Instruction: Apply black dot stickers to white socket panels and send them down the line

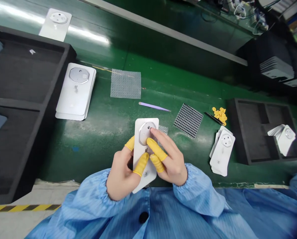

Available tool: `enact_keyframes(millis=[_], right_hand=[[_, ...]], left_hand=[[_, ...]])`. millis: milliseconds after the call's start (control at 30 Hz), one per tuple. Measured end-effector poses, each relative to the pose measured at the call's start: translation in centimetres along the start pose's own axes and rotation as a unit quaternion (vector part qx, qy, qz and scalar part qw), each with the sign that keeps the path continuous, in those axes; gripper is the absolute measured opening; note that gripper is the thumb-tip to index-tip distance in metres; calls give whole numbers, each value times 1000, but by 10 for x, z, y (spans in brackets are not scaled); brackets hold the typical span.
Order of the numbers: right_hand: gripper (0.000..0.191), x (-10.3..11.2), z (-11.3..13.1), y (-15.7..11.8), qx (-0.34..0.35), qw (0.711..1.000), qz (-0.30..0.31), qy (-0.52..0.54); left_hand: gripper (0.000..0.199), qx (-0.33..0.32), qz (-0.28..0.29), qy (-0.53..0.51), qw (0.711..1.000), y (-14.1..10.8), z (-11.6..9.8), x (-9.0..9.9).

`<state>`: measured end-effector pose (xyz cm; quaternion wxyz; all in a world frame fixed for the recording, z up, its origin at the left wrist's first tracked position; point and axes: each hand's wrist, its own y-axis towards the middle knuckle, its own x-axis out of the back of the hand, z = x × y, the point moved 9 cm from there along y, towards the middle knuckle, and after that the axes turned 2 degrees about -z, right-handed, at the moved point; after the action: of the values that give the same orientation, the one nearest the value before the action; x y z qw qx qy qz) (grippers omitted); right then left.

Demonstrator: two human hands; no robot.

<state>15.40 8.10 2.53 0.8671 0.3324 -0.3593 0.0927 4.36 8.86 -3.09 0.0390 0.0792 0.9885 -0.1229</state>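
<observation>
A white phone back cover (137, 159) with an octagonal silver camera plate (144, 132) is tilted upright before me. My left hand (125, 177) grips it by the edges, its yellow-cotted thumb across the front and another cotted finger at the left side. My right hand (172, 162) rests its fingertips on the camera plate, fingers stretched out. Yellow finger cots cover its thumb and index finger; the fingertip near the plate's small dark hole is bare. Behind the right fingers, a small clear plastic sheet (164, 129) is partly hidden.
Purple tweezers (154, 106), bubble wrap (126, 84) and a sheet of black dots (188, 120) lie ahead. Cover stacks stand left (73, 96) and right (222, 154). Yellow finger cots (220, 116) lie beside dark tweezers (213, 118). Black trays flank the bench, left (51, 79) and right (248, 132).
</observation>
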Motion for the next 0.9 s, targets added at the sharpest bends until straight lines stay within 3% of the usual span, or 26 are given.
enact_keyframes(millis=[167,367,533,600,733,900], right_hand=[[40,16,-7,6,-21,996,-53,69],[39,22,-5,7,-44,992,-84,88],[46,24,-29,-10,-178,960,-183,116],[47,19,-33,-16,-204,948,-200,141],[50,16,-26,-16,-181,951,-213,133],[53,14,-20,-16,-164,956,-200,139]], left_hand=[[48,74,7,-155,985,0,3,-6],[41,95,30,-224,970,-1,-1,-10],[35,88,39,-240,966,2,-5,-11],[29,96,19,-221,970,4,-1,-8],[22,122,-56,-163,978,7,9,4],[19,102,-91,-149,979,6,1,10]])
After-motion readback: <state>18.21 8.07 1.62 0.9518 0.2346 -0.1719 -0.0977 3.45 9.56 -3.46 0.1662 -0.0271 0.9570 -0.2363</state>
